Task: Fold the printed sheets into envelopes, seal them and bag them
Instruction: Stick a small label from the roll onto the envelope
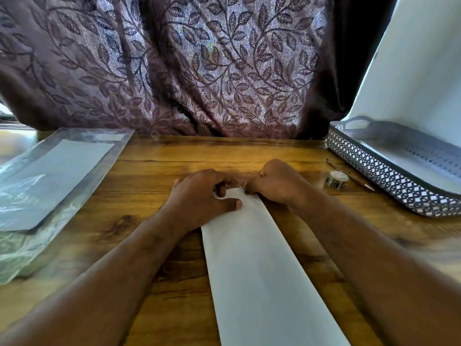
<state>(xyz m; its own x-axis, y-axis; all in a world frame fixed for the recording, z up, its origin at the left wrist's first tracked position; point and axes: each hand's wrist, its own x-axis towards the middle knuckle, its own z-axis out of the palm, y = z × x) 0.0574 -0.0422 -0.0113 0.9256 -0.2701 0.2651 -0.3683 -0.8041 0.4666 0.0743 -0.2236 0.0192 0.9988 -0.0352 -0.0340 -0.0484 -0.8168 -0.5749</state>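
A long, narrow white sheet (262, 270), already folded lengthwise, lies on the wooden counter (154, 171). Its long axis runs from 6 o'clock, nearest the person, up towards 12 o'clock, and the far end leans slightly to the left.

Both hands meet at that far end, so the rest of the strip stretches back from the fingers towards 6 o'clock. The left hand (199, 193) sits on the far left corner. Its fingers are curled over the edge and its thumb is pressed flat on the paper, gripping it. The right hand (277, 182) is at the far right corner with its fingers tightly curled. It isn't clear whether it is pinching the paper or only pressing on it. Both hands are equally near the corner work, and the next fold probably starts here.

A clear bag (50, 176) lies at 9 o'clock. A tape roll (336, 179) and a mesh tray (389, 181) are at 2 o'clock.
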